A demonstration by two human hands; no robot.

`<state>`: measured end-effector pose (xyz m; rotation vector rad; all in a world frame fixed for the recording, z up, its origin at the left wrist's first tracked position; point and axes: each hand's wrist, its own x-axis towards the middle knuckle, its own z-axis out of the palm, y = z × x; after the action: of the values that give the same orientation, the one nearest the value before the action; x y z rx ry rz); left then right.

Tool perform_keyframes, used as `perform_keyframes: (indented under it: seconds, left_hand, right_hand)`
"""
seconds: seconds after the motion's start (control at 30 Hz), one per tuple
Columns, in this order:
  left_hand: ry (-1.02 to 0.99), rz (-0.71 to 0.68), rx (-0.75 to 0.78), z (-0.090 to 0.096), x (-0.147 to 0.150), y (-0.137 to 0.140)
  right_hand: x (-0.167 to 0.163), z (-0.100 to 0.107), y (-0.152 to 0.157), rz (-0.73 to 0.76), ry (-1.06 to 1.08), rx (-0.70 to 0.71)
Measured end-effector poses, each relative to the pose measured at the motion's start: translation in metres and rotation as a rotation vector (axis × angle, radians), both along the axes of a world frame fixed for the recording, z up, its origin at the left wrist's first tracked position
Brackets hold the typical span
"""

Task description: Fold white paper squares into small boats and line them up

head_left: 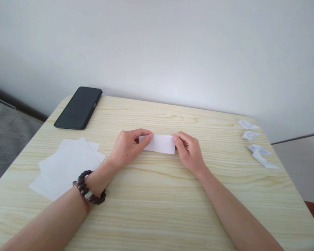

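Left hand: the strip is pinched by this grip at its 9 o'clock end.
Right hand: the strip's 3 o'clock end is pinched by this grip, the part behind being hidden.
Strip: stretched between both hands over the middle of the table; whether the table is touched cannot be told. By its narrow, straight-edged shape it is judged to be a sheet folded partway, without the pointed ends seen on the finished-looking pieces.
Bracelet: worn at the left wrist, about 8 o'clock from the strip.
Sheets: spread in a loose, flat stack between 8 and 9 o'clock, well apart from the strip. No folds are seen, so these are judged not yet begun; their number cannot be told.
Phone: laid near 10 o'clock, its screen dark.
Folded pieces: four are set near 3 o'clock, by the table's edge, and judged done; the two lower ones seem to be touching.
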<state>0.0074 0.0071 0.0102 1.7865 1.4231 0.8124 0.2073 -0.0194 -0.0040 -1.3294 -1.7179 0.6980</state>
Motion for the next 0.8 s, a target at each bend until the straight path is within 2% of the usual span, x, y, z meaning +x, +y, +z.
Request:
perform_keyframes:
  seconds: [0.3,0.47,0.57,0.7,0.8]
  left_hand:
    - [-0.139,-0.038,-0.061,0.001,-0.001,0.005]
    - [-0.112,0.042,-0.048,0.0,0.0,0.004]
    - [0.018,0.007,0.093,-0.004,-0.001,0.004]
    - [0.257,-0.269,0.393,-0.012,-0.004,0.003]
    - [0.391,-0.326,0.428,-0.015,-0.005,0.004]
  right_hand:
    - [0.003,-0.005,0.002,-0.172,0.061,-0.009]
    - [0.001,-0.006,0.003,-0.174,0.062,-0.026]
    - [-0.002,-0.008,0.004,-0.168,-0.008,-0.001]
    - [-0.003,-0.01,0.004,-0.124,-0.119,0.049]
    - [-0.003,-0.012,0.004,-0.081,-0.157,0.075]
